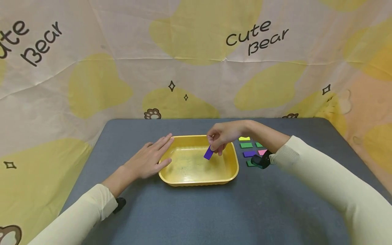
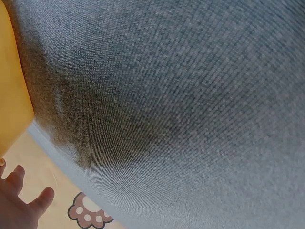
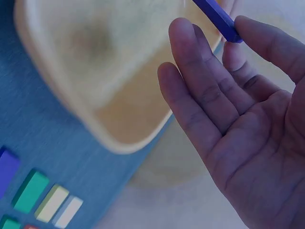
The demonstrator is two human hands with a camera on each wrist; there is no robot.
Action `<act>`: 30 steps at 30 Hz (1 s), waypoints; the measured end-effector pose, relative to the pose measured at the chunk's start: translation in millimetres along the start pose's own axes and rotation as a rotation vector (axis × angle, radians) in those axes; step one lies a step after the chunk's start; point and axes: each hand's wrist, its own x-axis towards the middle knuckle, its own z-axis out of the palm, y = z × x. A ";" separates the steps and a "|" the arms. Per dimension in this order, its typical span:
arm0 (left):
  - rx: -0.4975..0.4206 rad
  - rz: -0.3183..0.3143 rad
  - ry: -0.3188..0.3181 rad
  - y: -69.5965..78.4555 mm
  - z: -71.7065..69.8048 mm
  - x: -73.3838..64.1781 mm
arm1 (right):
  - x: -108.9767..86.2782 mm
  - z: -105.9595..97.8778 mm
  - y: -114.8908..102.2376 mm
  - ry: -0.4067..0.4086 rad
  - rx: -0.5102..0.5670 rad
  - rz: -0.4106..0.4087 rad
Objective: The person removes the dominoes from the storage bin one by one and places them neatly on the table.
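A yellow tray [image 1: 199, 182] stands on the grey table. Over its right half, my right hand [image 1: 223, 135] pinches a small flat purple block [image 1: 209, 152] between thumb and forefinger. In the right wrist view the same purple block [image 3: 218, 20] is at the fingertips, while the other fingers of the hand [image 3: 243, 109] extend loosely. My left hand [image 1: 150, 157] rests at the tray's left rim with its fingers stretched out. Only part of that hand [image 2: 19, 202] shows in the left wrist view, beside the tray's yellow wall [image 2: 12, 81].
Right of the tray lie several flat blocks: a yellow one [image 1: 244, 139], a green one [image 1: 246, 145], a purple one [image 1: 249, 153] and a pink one [image 1: 262, 152] among them. The right wrist partly covers this group. A patterned cloth [image 1: 190, 85] hangs behind the table [image 1: 196, 217].
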 end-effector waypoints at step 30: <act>0.001 -0.005 -0.016 -0.3 -1.3 0.8 | -93.5 20.1 112.3 0.203 0.176 -0.025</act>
